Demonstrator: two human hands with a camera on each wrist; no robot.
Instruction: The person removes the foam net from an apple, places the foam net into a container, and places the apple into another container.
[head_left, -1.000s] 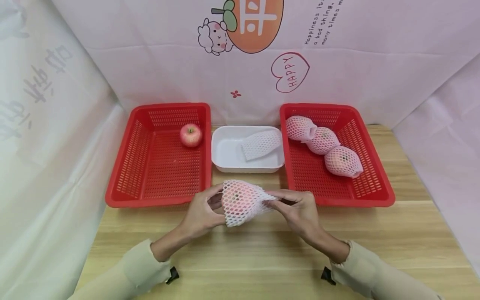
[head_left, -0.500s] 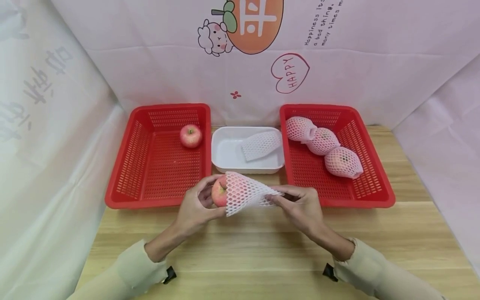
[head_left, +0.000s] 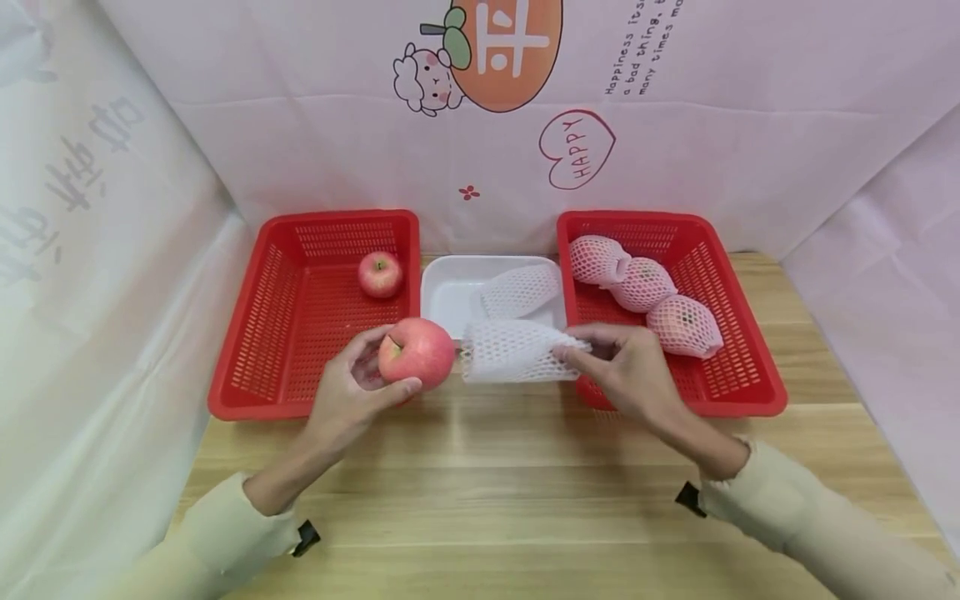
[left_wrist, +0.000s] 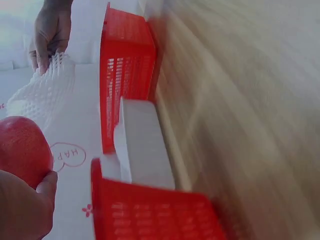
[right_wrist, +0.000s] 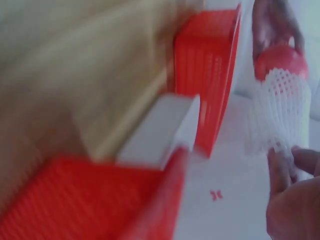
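A bare red apple [head_left: 422, 354] sits in my left hand [head_left: 347, 392], fingers and thumb curled round its side, stem toward the left. To its right, my right hand [head_left: 633, 371] pinches one end of a white foam net sleeve [head_left: 510, 352]. The sleeve's wide end lies just beside the apple in the head view, and the sleeve looks limp. In the left wrist view the apple [left_wrist: 24, 150] and the sleeve [left_wrist: 47, 90] both show. The right wrist view has the sleeve [right_wrist: 285, 110] overlapping the apple [right_wrist: 282, 59] in the line of sight.
A left red basket [head_left: 247, 333] holds one bare apple [head_left: 380, 274]. In the right red basket [head_left: 750, 325] lie several net-covered apples [head_left: 684, 325]. Between them stands a white tray [head_left: 448, 292] holding another foam net [head_left: 519, 290]. Cloth walls surround the wooden table [head_left: 480, 483].
The foam net has come off the apple and the hands have drawn apart. My left hand moved left with the apple; my right moved right and up, holding the net.
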